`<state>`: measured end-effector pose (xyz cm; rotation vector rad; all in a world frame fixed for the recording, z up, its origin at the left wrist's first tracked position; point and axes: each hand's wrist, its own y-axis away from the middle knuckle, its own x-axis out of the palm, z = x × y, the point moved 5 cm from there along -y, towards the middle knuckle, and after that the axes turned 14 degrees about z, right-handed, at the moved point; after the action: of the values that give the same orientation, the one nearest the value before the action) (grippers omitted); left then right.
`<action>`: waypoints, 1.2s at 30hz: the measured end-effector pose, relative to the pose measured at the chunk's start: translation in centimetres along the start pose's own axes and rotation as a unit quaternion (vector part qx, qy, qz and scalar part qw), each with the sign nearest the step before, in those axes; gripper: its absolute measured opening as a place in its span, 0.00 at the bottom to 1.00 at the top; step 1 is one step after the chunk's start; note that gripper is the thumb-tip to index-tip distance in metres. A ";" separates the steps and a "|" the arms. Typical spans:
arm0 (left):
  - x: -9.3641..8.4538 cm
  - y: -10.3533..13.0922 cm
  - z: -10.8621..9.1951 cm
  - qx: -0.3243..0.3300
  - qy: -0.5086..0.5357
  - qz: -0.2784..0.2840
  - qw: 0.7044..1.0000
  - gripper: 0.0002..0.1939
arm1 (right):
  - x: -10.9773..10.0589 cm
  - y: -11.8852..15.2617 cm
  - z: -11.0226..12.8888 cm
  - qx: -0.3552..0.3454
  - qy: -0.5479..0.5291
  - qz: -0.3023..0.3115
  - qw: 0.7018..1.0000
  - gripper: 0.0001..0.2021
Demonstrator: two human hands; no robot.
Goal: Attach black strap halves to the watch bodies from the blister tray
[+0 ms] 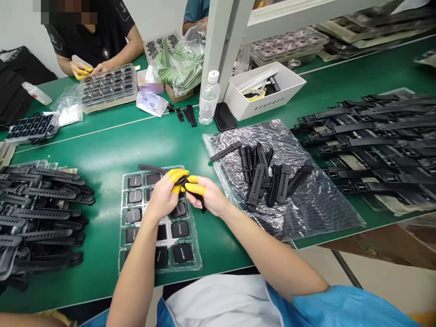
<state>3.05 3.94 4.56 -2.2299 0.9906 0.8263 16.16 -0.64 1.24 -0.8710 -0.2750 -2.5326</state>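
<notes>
Right now the left hand [163, 197] and the right hand [207, 195] meet over the far end of a clear plastic tray [195, 254], both with yellow finger cots [177, 175] on the fingertips, and between them they pinch a small black watch body with a strap piece [194, 196] hanging from it; each hand is closed on that one item, so neither is free. It sits just above the tray, near the middle of the green desk [109, 145]. Judging by how things lie, the work is well under way but far from finished. The tray still shows many black watch bodies [180, 229] in its pockets, with one or two pockets looking bare, though the arms hide part of it. To the right, on a crinkled plastic sheet [306, 209], a small heap of short loose straps [262, 177] waits, just beside the tray. Farther right lies a wide spread of long buckled straps [374, 136], and at the near left another pile of long straps [37, 213]; I cannot tell which of these are finished. At the far side a person in black [98, 32] handles another tray [109, 86], and a water bottle [209, 97] stands by a white box [269, 97].
</notes>
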 end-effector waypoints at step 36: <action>0.2 0.2 0.6 -0.089 0.127 0.013 0.988 0.13 | -0.1 0.2 0.6 -0.070 -0.017 -0.061 0.996 0.23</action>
<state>2.89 4.13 3.98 -2.5272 1.1005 0.6757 16.60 -0.58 1.67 -0.9777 -0.1658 -2.6791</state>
